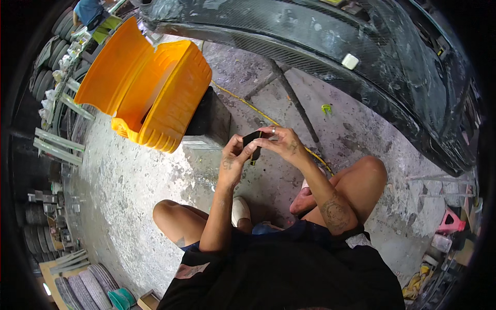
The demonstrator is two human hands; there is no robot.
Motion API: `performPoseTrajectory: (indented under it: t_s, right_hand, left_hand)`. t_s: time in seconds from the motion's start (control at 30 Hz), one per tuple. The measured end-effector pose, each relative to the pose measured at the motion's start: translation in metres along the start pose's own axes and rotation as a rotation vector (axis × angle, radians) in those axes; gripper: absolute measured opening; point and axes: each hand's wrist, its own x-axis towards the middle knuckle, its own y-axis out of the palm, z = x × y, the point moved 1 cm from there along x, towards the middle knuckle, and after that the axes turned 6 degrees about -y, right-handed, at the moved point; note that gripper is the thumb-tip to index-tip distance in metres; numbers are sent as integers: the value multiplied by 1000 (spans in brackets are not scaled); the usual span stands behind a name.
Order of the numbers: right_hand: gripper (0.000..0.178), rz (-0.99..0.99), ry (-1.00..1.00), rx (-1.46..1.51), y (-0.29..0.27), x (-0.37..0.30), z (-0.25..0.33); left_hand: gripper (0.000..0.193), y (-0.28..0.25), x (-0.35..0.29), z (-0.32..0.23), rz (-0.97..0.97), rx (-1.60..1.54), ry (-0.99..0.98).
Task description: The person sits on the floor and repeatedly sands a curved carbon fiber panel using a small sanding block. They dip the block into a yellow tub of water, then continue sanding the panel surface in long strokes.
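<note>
Both your forearms (216, 206) angle inward, left hand (233, 155) and right hand (284, 145) pinching a small black piece (251, 138) above concrete floor (129, 191).

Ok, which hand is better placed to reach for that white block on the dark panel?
Probably your right hand: it appears nearer the white block, on that side. Your left hand is farther left; both hold the small black piece.

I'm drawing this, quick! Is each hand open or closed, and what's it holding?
Left hand: closed, holding one side of the black piece.
Right hand: closed, holding the other side of the same black piece.
</note>
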Motion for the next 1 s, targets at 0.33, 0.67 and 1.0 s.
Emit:
performPoseTrajectory:
  t_s: [0.33,0.67,1.0]
  right_hand:
    - [80,-172,161,-132,-19,-5,-20]
    - [72,-140,186,-306,-25,8,-45]
    - [75,-102,174,-306,-17,20,-40]
  left_hand:
    - [29,-83,75,-202,-296,707,554]
    - [44,-295,322,-189,-113,1609,168]
    - [26,-348,348,-136,129,1316,106]
